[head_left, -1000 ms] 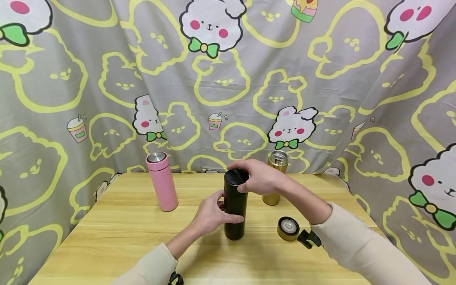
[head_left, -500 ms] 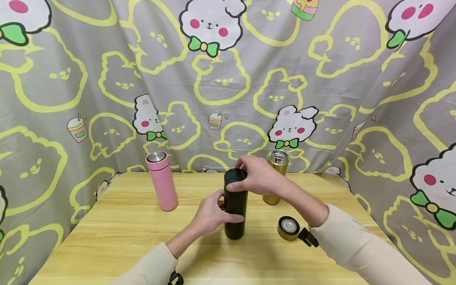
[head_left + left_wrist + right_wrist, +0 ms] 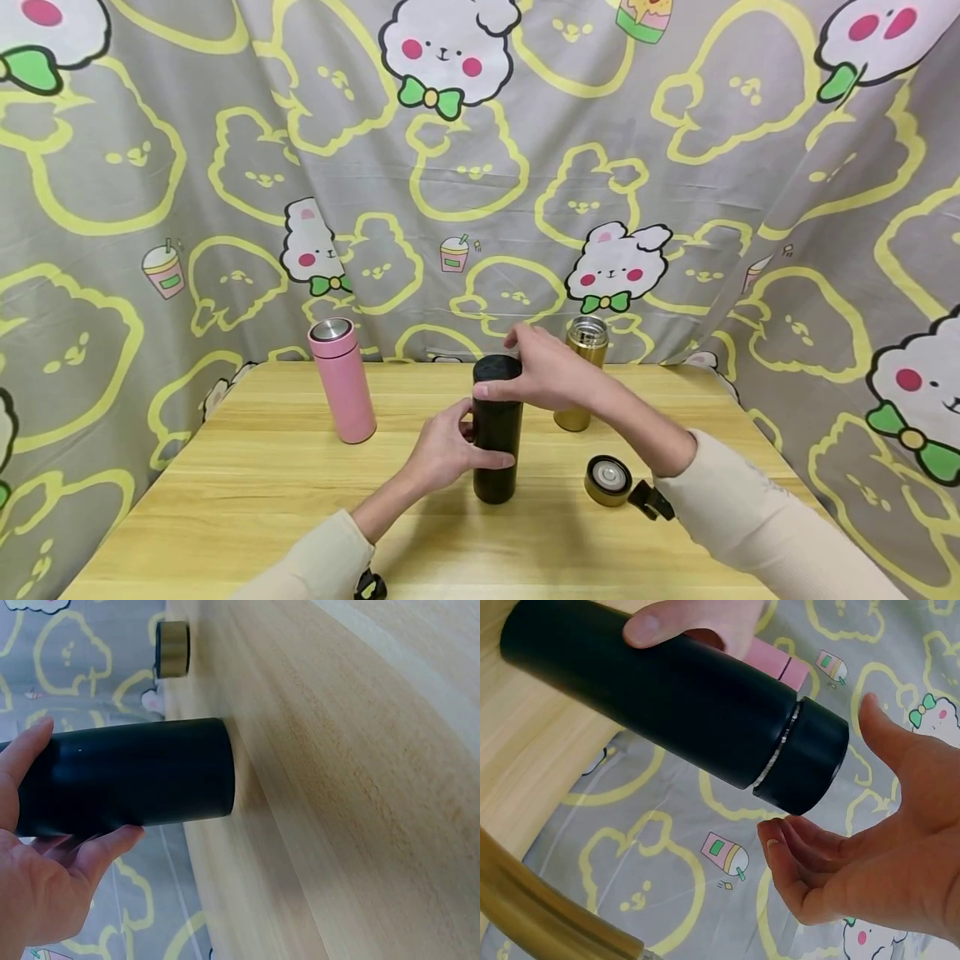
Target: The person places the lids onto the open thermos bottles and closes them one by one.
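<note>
A black vacuum flask (image 3: 497, 429) stands upright on the table, its black cap (image 3: 806, 754) on top. Between cap and body runs a thin pale gap in the right wrist view. My left hand (image 3: 442, 450) grips the flask's body from the left, thumb across the near side. Around the cap, my right hand (image 3: 551, 367) is spread; the right wrist view shows space between thumb and cap, with the fingertips (image 3: 769, 832) just beside its lower edge. Behind the right hand is a gold flask (image 3: 573, 417), open at the top. Its gold cap (image 3: 608, 481) lies upside down on the table.
A pink flask (image 3: 347, 392) with its lid on stands to the left on the wooden table (image 3: 247, 500). A patterned grey curtain (image 3: 480, 208) hangs along the back and sides. Black straps (image 3: 651, 500) show near each sleeve.
My right hand has turned about the cap: its thumb has come leftward across the near side, and its fingers have shifted back and right. The left hand and the flask stay in place.
</note>
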A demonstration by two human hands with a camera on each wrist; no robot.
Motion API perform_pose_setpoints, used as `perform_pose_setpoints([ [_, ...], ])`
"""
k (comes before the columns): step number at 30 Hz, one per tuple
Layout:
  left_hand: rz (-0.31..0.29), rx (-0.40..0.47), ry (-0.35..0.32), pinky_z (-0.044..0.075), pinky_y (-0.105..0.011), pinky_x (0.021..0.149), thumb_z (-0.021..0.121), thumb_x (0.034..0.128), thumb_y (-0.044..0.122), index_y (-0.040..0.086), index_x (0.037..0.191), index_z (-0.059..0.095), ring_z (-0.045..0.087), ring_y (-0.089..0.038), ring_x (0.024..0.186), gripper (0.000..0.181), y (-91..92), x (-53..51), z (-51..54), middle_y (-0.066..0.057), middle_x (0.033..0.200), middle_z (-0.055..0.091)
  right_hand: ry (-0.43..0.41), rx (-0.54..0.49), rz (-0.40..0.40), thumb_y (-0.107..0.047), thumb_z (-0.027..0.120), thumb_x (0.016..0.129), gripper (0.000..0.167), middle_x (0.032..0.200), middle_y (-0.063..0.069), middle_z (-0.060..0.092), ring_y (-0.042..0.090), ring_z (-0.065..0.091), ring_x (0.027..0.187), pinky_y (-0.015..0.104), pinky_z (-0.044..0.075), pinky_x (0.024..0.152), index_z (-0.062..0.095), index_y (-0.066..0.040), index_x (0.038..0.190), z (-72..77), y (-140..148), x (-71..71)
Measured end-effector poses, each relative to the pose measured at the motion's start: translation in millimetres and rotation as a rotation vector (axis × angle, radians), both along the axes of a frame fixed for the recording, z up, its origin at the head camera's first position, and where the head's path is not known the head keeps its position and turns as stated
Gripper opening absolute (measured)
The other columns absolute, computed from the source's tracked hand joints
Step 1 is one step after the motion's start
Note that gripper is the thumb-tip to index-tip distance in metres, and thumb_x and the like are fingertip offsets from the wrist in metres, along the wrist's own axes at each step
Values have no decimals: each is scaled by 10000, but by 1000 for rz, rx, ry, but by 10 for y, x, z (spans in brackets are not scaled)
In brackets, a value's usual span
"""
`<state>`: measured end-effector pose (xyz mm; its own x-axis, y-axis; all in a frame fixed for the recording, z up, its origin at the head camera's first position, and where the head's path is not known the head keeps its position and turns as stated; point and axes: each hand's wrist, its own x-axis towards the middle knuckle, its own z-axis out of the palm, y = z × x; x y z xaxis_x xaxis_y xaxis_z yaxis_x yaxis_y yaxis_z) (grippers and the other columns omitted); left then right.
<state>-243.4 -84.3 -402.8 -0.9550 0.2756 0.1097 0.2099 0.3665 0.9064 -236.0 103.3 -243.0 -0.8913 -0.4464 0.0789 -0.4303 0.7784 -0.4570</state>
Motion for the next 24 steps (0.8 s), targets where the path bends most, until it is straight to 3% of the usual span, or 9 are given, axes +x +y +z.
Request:
perform_pose_setpoints([
  [6,7,-4,-2,579,-389,844,958,655,399,220,1137,621,721,-122,960,615,5,1,7,32,1026,749,-134,-70,93,-333,732,925,723,1484,181,512,366,517,1349,529,447,1087,406,-98,1526,78,54,-19],
  [9,5,1,1,580,-388,844,959,656,388,219,1137,622,723,-120,964,610,6,0,12,32,1030,750,-175,-70,133,-223,717,928,709,1472,165,540,329,556,1313,507,454,1084,398,-126,1553,94,53,-17],
  [15,4,0,4,582,-376,834,960,651,386,220,1120,621,724,-114,966,601,10,-2,17,37,1037,740,-181,-48,175,-85,684,909,656,1399,162,590,254,619,1151,442,499,1016,450,-86,1522,72,53,-29],
  [24,6,1,5,584,-377,836,962,651,377,217,1115,623,725,-120,978,596,11,2,15,33,1050,734,-125,-16,152,-131,701,903,611,1348,134,624,240,619,1108,423,504,975,509,-99,1483,50,41,-31],
])
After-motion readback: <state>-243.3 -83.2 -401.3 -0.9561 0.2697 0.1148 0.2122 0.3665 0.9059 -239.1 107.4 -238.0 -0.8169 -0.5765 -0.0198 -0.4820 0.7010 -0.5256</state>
